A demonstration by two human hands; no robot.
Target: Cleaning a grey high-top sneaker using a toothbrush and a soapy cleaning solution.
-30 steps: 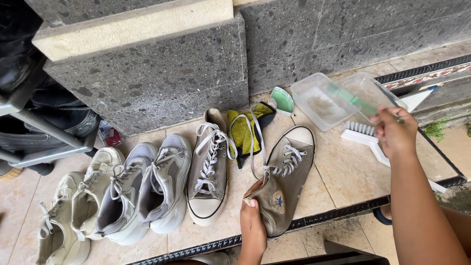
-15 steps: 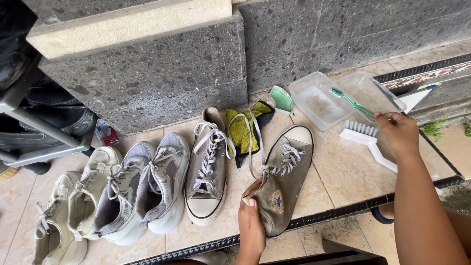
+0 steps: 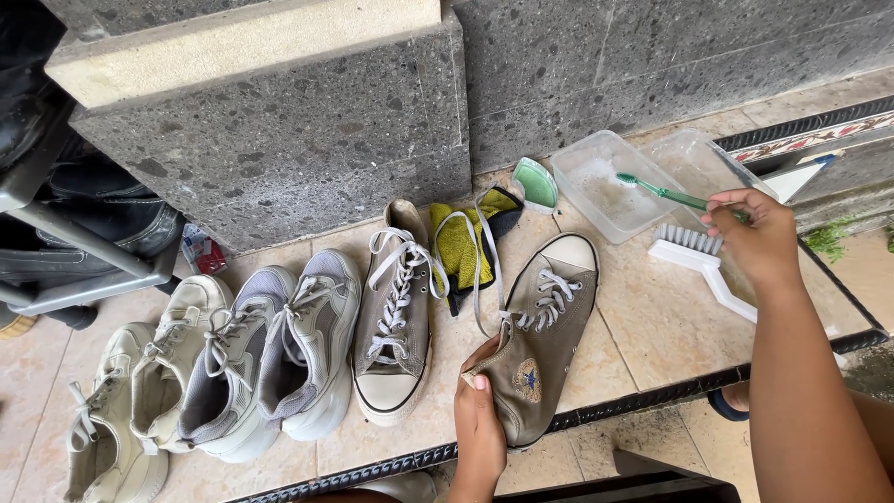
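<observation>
The olive-brown high-top sneaker lies on its side on the tiled floor, with the toe pointing to 1 o'clock and the heel toward 7 o'clock. The left hand holds it at the heel, and its fingers are closed on the back edge of the shoe. The right hand is at 3 o'clock from this sneaker, and its fingers are clamped on the handle of a green toothbrush. The head of the toothbrush reaches over a clear plastic container at 1 o'clock. A second clear container stands just beside the first one, on its right. A white scrubbing brush lies on the tiles just under the right hand.

At 11 o'clock from the held sneaker there is a yellow cloth with a loose white lace over it, and near it a small green sponge leans at the foot of the grey stone wall. At 9 o'clock the matching olive sneaker stands upright with its toe to 6 o'clock. Farther to 9 o'clock stand a pair of grey sneakers, and then a pair of cream sneakers, all side by side.
</observation>
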